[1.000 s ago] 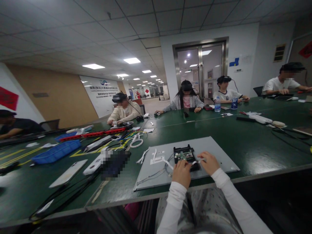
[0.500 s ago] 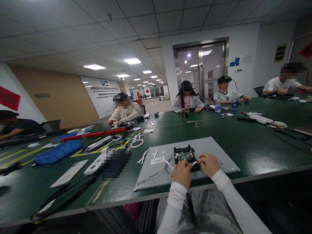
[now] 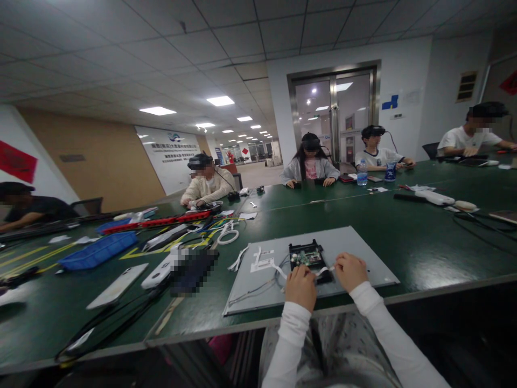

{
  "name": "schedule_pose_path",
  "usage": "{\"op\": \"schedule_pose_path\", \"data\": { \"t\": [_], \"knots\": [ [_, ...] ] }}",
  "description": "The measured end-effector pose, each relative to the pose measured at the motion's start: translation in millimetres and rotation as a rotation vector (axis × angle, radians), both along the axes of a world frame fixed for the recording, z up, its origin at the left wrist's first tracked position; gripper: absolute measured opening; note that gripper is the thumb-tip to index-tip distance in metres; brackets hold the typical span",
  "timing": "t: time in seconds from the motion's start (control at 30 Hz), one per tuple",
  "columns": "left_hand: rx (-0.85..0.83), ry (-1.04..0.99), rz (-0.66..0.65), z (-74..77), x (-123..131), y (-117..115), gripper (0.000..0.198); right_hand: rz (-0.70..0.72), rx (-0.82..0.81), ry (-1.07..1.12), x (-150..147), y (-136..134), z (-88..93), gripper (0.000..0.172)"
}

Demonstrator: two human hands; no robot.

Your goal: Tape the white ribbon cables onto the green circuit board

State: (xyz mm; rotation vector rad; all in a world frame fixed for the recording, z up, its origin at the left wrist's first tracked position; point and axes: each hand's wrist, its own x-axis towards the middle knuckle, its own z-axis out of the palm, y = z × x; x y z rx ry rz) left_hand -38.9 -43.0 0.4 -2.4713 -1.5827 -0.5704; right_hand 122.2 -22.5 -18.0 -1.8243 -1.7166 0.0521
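Observation:
A grey metal panel [image 3: 355,245] lies flat on the green table near the front edge. On it sits a small black module with a green circuit board [image 3: 306,255]. My left hand [image 3: 301,287] and my right hand [image 3: 350,271] rest at the near side of that module, both with fingers curled. A thin white ribbon strip [image 3: 325,269] stretches between the two hands, pinched at each end. White tape pieces [image 3: 260,261] and thin wires [image 3: 252,291] lie on the panel to the left of my hands.
A blurred dark object [image 3: 193,271], white phones [image 3: 117,285] and a blue tray [image 3: 96,251] lie to the left. Cables [image 3: 226,233] and a red strip [image 3: 155,222] sit beyond. Several people with headsets sit around the green table [image 3: 424,237]. Bottles [image 3: 362,173] stand far across.
My right hand has drawn slightly back and to the right, pulling the white strip out longer between the hands. My left hand has hardly moved.

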Motion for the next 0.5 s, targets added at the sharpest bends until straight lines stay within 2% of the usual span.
{"op": "schedule_pose_path", "data": {
  "t": [0.3,0.5],
  "knots": [
    [0.03,-0.033,0.098,2.7,3.1,-4.1,0.023,-0.045,0.002,-0.007,2.4,1.2,-4.3,0.021],
    [-0.009,-0.042,0.175,-1.2,3.2,0.6,0.022,-0.04,0.007,-0.009,2.7,2.3,-5.3,0.02]
  ]
}}
